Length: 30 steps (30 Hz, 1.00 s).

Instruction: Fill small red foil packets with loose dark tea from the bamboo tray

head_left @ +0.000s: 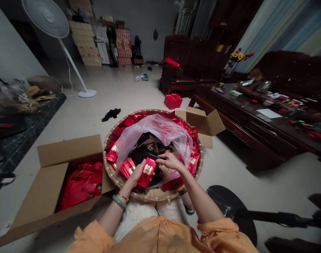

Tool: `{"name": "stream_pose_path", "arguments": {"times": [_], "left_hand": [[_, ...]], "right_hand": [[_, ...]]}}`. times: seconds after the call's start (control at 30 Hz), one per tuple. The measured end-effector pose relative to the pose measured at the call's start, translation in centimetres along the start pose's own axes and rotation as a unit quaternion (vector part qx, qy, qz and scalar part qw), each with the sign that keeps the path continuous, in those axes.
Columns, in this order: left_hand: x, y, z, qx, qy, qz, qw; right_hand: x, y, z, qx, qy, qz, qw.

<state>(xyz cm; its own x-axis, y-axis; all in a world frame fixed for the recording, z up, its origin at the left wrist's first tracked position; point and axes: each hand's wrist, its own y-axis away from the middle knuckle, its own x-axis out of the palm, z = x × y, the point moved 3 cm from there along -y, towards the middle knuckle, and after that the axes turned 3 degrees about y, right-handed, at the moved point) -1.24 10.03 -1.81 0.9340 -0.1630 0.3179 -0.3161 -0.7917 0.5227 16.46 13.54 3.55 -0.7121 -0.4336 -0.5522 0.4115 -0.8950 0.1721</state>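
My left hand (136, 174) is closed around a red packet (147, 172) with a gold label and dark characters, held tilted over a wide woven basket (107, 165). At the packet's top edge, my right hand (170, 161) grips a short black stick-like tool (153, 156); its exact kind does not show. Beneath both hands, dark loose leaves (139, 153), like tea, lie in an open clear plastic bag (160, 126). More red packets (193, 160) ring the bag inside the basket, with a small stack (127, 168) just left of my left hand.
An open carton (39, 196) at left holds many red packets. Another open carton (210, 123) stands behind the basket at right, near a red box (173, 101). A low dark table (229, 105) runs along the right. A white fan (87, 93) and a black round base (234, 211) stand on the floor.
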Motion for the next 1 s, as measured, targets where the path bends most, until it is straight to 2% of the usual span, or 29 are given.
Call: {"name": "stream_pose_path", "arguments": {"times": [1.0], "left_hand": [[-0.19, -0.28, 0.51, -0.014, 0.001, 0.002, 1.000]], "right_hand": [[0.41, 0.26, -0.76, 0.008, -0.011, -0.016, 1.000]]}}
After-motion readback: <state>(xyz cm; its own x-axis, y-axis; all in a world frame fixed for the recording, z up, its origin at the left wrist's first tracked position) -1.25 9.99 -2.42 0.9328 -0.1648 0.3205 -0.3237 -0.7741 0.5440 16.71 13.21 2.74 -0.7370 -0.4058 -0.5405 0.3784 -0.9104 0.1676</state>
